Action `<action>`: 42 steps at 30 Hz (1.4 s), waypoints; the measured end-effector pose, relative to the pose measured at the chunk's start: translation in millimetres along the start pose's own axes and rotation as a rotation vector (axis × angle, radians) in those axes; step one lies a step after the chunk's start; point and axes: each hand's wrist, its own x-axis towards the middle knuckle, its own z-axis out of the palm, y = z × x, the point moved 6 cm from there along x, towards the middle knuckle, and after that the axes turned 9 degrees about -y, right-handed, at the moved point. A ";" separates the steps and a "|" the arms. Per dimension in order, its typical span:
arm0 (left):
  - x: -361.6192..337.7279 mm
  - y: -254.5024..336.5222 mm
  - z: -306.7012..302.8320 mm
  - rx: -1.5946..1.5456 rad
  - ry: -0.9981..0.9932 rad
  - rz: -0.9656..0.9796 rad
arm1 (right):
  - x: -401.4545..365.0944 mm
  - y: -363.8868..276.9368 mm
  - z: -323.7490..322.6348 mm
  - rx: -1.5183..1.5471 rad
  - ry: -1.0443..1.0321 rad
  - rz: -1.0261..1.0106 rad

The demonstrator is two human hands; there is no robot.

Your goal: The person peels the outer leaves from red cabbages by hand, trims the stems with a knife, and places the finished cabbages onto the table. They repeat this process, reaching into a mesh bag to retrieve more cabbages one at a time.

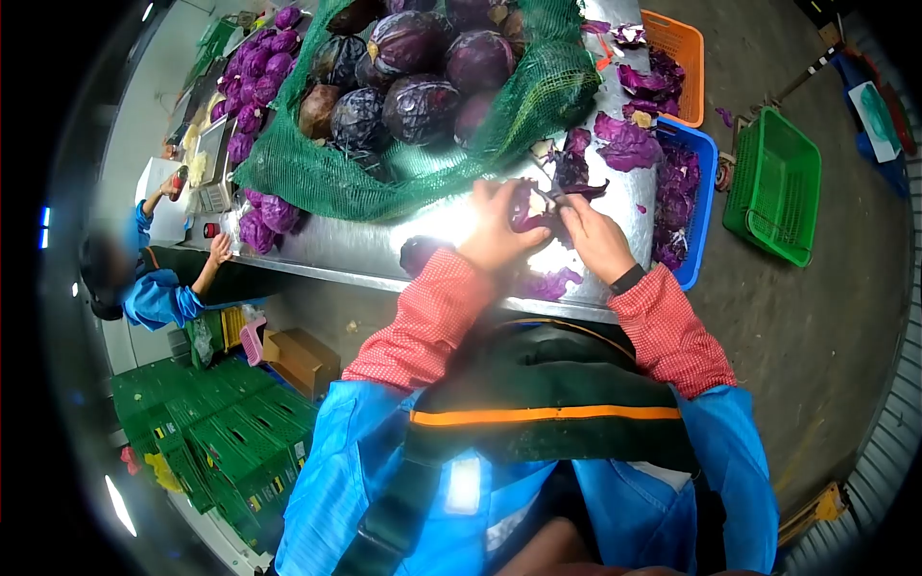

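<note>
My left hand (497, 230) is wrapped round a red cabbage (523, 208), whose pale cut stem end faces my right hand. At the cabbage's right side, the fingers of my right hand (595, 238) are pinched together; what lies between them is too small and dark to make out. Loose dark purple leaves (574, 165) lie just beyond both hands on the metal table (370, 252). Another red cabbage (423, 253) sits left of my left wrist, partly hidden by my sleeve. A torn purple leaf (551, 284) is near the table's front edge.
A green net sack (327, 182) full of red cabbages lies open ahead. To the right are a blue crate (706, 192) and an orange crate (687, 38) with leaves, plus a green basket (773, 187) on the floor. Peeled cabbages (259, 72) and a co-worker (158, 288) are left.
</note>
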 end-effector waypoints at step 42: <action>-74.8 -31.7 14.8 -0.442 0.022 0.034 | 18.9 -23.1 -11.5 -0.387 0.093 0.048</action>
